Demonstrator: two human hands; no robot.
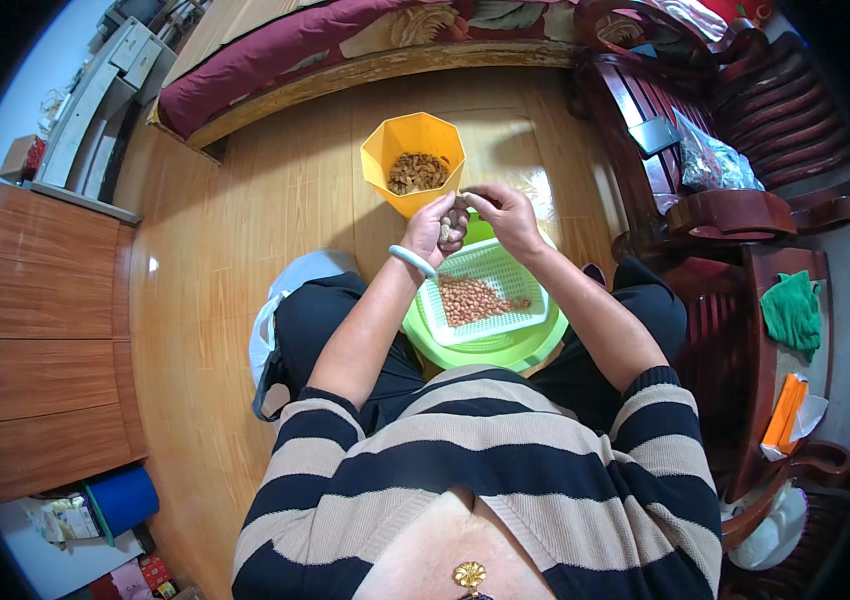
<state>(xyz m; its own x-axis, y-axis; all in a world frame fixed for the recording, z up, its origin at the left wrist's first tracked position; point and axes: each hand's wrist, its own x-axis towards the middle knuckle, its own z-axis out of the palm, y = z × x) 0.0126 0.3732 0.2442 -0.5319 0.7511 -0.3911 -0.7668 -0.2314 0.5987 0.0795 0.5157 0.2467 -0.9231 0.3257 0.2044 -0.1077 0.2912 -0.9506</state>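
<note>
My left hand (433, 228) is closed with several unshelled peanuts (447, 228) cupped in its palm. Its thumb and fingertips meet those of my right hand (507, 218), which is closed in a pinch on a small pale peanut (463, 200). Both hands are just past the far edge of a white mesh basket (517, 262), near the right side of a yellow bin (381, 165). Reddish-brown peanut kernels (470, 300) lie in the basket, which rests in a light green basin (505, 354) between my knees. Brown peanut shells (417, 172) partly fill the bin.
A pale plastic bag (295, 275) is by my left knee. To the right stands a dark wooden bench (635, 130) carrying a clear plastic bag (713, 158) and a green cloth (792, 312). A wooden-framed bed (345, 88) runs along the far side; brown cabinets (40, 290) are at left.
</note>
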